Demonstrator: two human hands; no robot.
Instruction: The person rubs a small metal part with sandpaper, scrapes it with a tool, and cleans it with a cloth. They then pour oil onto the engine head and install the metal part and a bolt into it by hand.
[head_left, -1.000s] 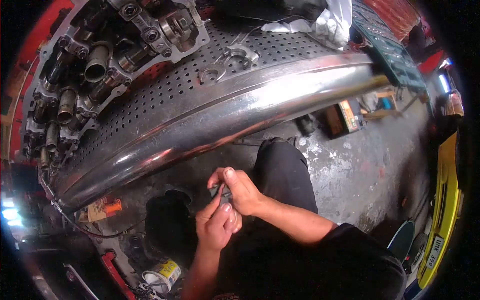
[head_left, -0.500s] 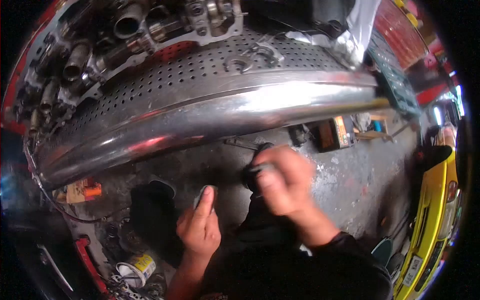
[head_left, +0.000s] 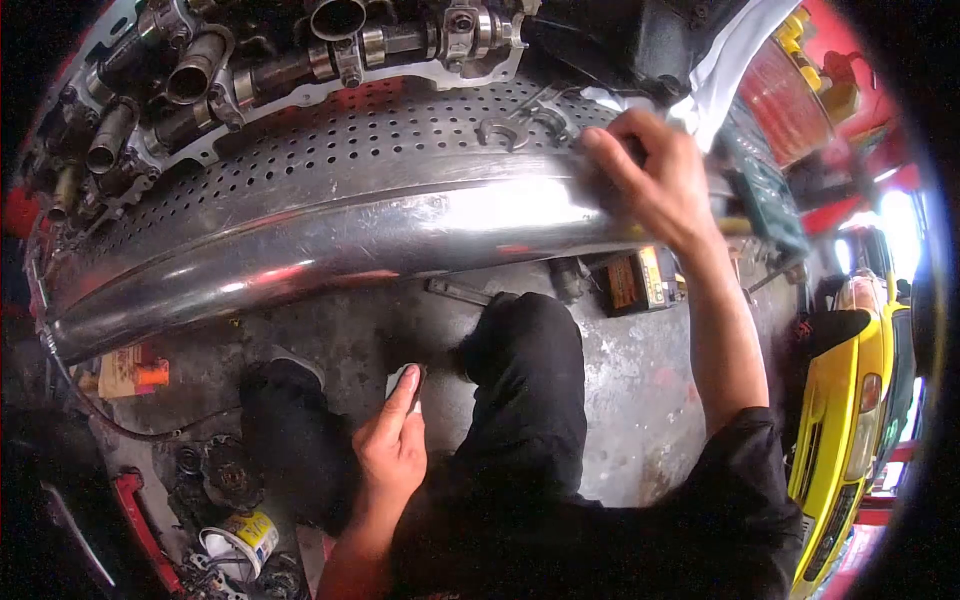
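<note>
Low in front of my body, my left hand is closed, its thumb pressed on a small flat piece with a pale face and a dark edge; its kind does not show. My right hand is over the rounded front edge of the perforated metal bench, fingers curled and slightly blurred. What it holds, if anything, is hidden. Left of its fingertips lie a C-shaped metal piece and a similar curved piece. A white cloth hangs just beyond that hand.
An engine cylinder head with upright tubes occupies the bench's back left. A green perforated rack stands at the right. On the floor are an orange-and-black box and a white tub. A yellow car is at far right.
My right hand has moved up and away from my body, from above my knee to the bench's right side. My left hand stays low with the flat piece. The view has shifted slightly.
</note>
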